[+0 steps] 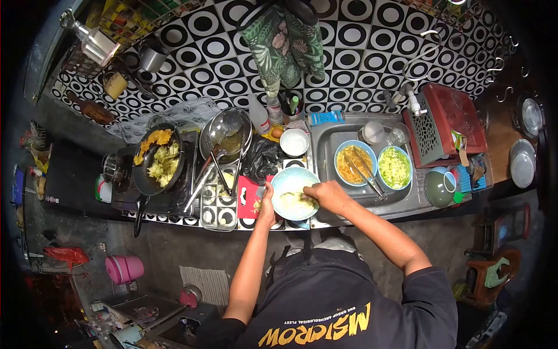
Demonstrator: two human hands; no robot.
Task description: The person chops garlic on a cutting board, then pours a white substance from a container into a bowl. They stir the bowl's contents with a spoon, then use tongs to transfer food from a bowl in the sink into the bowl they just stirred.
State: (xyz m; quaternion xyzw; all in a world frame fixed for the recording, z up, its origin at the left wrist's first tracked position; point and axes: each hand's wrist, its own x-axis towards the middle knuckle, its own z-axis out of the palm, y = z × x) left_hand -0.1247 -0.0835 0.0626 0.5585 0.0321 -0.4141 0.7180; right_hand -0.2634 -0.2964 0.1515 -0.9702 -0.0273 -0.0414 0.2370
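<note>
A light blue bowl (pixel 293 179) with a pale, wet mixture inside is at the counter's front edge. My left hand (pixel 267 205) grips its left rim, fingers closed round the side. Over the right rim reaches my right hand (pixel 325 196), its fingers pinched together; what they hold inside the bowl is too small to make out. Just left of the bowl lies a red cutting board (pixel 247 195) with small bits on it. Behind stands a small white bowl (pixel 294 142) of white powder.
Right, in the sink (pixel 325 168), are a bowl of orange shreds with tongs (pixel 363 168) and a bowl of green shreds (pixel 395 167). Left, a pan (pixel 142 177) holds food on the stove. A glass-lidded pot (pixel 224 131), black plastic bag (pixel 261 160) and red dish rack (pixel 444 122) stand behind.
</note>
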